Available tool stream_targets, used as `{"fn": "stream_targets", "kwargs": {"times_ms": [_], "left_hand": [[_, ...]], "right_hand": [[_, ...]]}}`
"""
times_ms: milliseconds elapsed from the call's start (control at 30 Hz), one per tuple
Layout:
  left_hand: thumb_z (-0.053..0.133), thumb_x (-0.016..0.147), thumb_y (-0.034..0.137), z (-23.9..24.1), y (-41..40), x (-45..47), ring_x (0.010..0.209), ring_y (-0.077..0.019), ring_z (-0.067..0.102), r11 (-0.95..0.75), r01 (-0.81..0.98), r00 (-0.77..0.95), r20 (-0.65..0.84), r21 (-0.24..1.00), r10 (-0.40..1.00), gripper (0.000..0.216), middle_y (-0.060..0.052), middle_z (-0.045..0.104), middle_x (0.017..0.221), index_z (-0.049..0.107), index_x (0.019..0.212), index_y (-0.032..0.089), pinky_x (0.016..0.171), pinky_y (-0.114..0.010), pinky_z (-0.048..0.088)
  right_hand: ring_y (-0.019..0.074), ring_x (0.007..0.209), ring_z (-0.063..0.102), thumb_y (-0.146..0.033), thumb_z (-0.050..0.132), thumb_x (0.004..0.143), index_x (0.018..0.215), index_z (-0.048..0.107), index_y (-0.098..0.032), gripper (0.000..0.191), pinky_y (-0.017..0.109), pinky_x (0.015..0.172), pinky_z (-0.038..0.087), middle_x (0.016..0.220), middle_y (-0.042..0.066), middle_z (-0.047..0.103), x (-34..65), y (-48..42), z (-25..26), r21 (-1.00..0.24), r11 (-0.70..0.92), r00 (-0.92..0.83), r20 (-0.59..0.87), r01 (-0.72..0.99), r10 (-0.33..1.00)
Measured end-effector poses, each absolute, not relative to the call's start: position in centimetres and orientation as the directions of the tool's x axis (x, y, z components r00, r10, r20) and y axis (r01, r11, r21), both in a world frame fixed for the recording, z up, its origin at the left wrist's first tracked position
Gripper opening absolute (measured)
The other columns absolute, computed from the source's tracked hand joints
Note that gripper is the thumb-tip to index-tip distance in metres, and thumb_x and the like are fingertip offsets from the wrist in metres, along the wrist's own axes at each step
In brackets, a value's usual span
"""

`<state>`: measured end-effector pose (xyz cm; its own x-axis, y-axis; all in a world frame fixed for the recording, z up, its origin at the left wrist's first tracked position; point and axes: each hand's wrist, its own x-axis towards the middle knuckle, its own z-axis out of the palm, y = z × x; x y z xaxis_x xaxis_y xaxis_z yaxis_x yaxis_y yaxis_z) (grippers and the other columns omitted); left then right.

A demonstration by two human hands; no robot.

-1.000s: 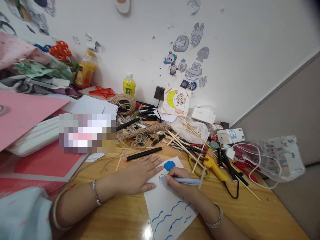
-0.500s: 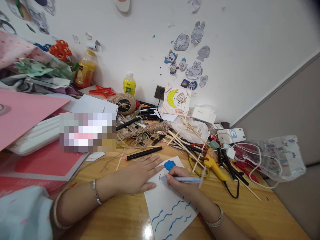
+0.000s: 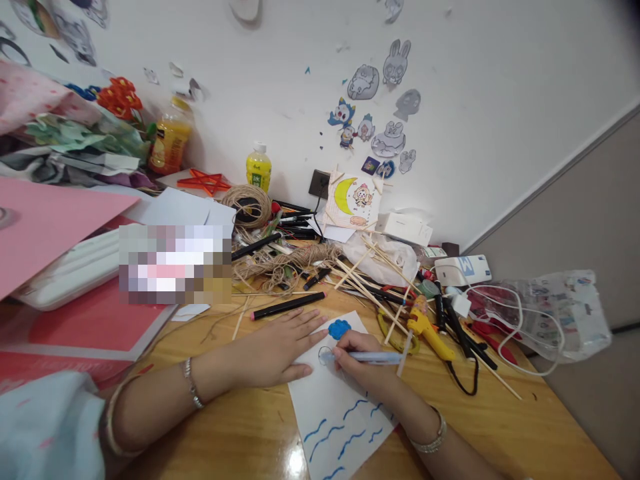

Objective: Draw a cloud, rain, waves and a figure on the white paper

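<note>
A right hand holds a slim pale-blue plastic pen to a white paper sheet on a brown wooden table.
Its fingers pinch the pen beside a thin round outline; the left hand lies flat, fingers extended, gripping nothing, over the sheet's left edge.

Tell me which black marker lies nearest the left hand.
The pink-tipped black marker, lying just beyond the left hand; the other black markers lie farther back or off to the right.
</note>
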<state>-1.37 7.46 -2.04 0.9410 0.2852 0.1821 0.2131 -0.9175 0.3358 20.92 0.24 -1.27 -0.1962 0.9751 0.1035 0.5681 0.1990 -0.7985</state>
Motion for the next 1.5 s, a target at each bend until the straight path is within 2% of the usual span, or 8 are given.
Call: {"fn": "stream_targets", "kwargs": {"times_ms": [567,700,867,1500], "left_hand": [[0.042,0.098,0.049,-1.57,7.32,-1.28,0.143,-0.0308,0.016,-0.927,0.245,0.953,0.104,0.284,0.284,0.063,-0.018,0.025,0.153,0.03,0.147,0.011,0.116,-0.046,0.017],[0.042,0.098,0.049,-1.54,7.33,-1.28,0.143,-0.0296,0.017,-0.932,0.245,0.953,0.11,0.266,0.282,0.063,-0.016,0.025,0.153,0.028,0.148,0.014,0.116,-0.045,0.017],[0.043,0.097,0.047,-1.48,7.36,-1.28,0.143,-0.0316,0.018,-0.927,0.247,0.953,0.102,0.282,0.285,0.063,-0.019,0.025,0.153,0.03,0.147,0.011,0.116,-0.046,0.016],[0.039,0.098,0.05,-1.59,7.44,-1.28,0.144,-0.0295,0.013,-0.932,0.26,0.953,0.087,0.25,0.29,0.064,-0.017,0.021,0.154,0.027,0.149,0.013,0.116,-0.046,0.017]], "right_hand": [[0.0133,0.05,0.05,-0.026,0.054,0.079,0.057,0.051,-0.021,0.022,0.024,0.051,0.037,0.052,-0.001,0.058,20.84,0.2,-0.91,-0.823,0.127,-0.187,0.025,0.553,0.982],[0.0138,0.05,0.05,-0.025,0.054,0.078,0.056,0.049,-0.021,0.023,0.024,0.051,0.037,0.051,-0.001,0.057,20.86,0.2,-0.94,-0.821,0.138,-0.183,0.042,0.554,0.982],[0.0138,0.05,0.05,-0.024,0.054,0.078,0.054,0.049,-0.021,0.024,0.024,0.052,0.038,0.05,-0.001,0.057,20.91,0.21,-0.96,-0.833,0.136,-0.182,0.044,0.536,0.982],[0.0131,0.049,0.048,-0.019,0.052,0.076,0.053,0.047,-0.021,0.024,0.024,0.051,0.035,0.048,-0.003,0.052,21.14,0.23,-1.56,-0.844,0.158,-0.131,0.104,0.513,0.986]]}}
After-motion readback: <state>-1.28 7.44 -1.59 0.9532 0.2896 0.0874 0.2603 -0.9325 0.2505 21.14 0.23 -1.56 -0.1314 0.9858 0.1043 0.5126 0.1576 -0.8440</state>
